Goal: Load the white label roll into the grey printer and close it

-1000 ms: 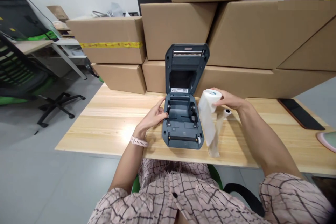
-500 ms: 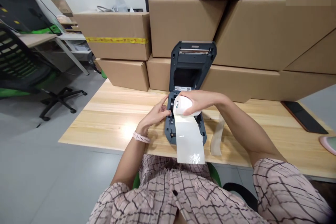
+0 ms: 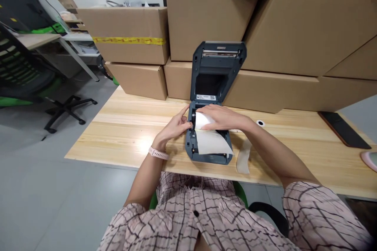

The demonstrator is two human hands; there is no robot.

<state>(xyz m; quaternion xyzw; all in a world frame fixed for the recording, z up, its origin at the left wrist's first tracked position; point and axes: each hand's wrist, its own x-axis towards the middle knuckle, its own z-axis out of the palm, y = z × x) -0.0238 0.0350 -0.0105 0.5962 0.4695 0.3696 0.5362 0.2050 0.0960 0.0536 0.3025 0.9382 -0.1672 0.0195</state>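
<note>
A dark blue-grey label printer [image 3: 191, 153] stands on the wooden table with its lid [image 3: 218, 68] tipped up and back. My right hand [image 3: 226, 117] is wrapped over a white label roll [image 3: 202, 120], which sits down in the printer's bay. From the roll a loose strip of labels [image 3: 212, 143] runs towards me over the front of the printer. My left hand [image 3: 176, 127] grips the printer's left rim, thumb by the dark roll holder and forefinger stretched along the edge. The roll's right end is hidden under my right hand.
Stacked cardboard boxes [image 3: 209, 23] stand behind the printer. A curled paper strip [image 3: 244, 157] and a small white ring with a dark centre [image 3: 260, 123] lie on the right. Farther right is a dark flat phone-like object [image 3: 344, 129]. An office chair [image 3: 70, 108] stands left.
My right hand has lowered the label roll into the printer's bay. The loose strip has drawn back from the table's front edge onto the printer. My left hand keeps its place.
</note>
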